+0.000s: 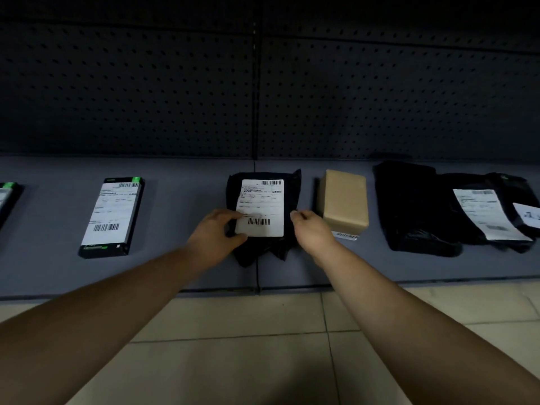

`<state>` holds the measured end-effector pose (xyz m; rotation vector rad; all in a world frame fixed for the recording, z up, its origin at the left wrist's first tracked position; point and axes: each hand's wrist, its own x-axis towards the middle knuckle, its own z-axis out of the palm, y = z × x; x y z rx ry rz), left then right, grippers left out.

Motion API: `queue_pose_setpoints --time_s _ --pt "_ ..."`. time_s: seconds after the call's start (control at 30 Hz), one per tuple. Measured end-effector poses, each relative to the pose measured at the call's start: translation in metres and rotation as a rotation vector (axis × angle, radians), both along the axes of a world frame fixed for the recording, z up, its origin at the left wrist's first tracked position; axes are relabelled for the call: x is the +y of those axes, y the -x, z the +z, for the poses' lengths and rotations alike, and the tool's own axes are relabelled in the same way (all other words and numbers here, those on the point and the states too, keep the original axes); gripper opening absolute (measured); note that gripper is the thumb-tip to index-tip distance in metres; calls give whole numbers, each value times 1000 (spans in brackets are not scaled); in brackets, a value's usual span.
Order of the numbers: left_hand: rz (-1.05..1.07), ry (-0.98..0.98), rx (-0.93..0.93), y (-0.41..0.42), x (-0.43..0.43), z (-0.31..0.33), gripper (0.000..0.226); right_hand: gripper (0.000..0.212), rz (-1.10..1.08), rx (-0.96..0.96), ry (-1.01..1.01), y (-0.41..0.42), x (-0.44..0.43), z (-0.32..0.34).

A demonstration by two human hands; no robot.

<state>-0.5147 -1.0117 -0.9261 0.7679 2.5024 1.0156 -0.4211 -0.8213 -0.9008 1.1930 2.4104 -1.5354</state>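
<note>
A black plastic parcel (292, 194) with a white shipping label (261, 207) lies flat in the middle of a low grey shelf (181, 229). My left hand (217, 235) grips its left edge, fingers on the label and thumb at the label's lower corner. At the parcel's right edge my right hand (311, 229) has its fingers curled against the black plastic. Both forearms reach in from below.
A tan cardboard box (343, 200) stands just right of the parcel, with two black bagged parcels (409, 206) beyond it. A long black labelled box (112, 216) lies to the left, another at the far left edge (7, 200). Pegboard backs the shelf; tiled floor (263, 346) is below.
</note>
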Motion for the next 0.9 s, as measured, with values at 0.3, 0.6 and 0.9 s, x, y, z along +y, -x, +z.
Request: queue_pose_setpoints --time_s 0.3,0.6,0.9 --pt "139 -73 -146 -4 6 -5 47 23 -56 22 174 11 -15 -18" --pt "109 -309 -4 -6 -19 30 40 38 -121 234 590 11 -6 12" --pt "10 -207 390 2 -40 63 58 45 -79 456 717 -1 1 41"
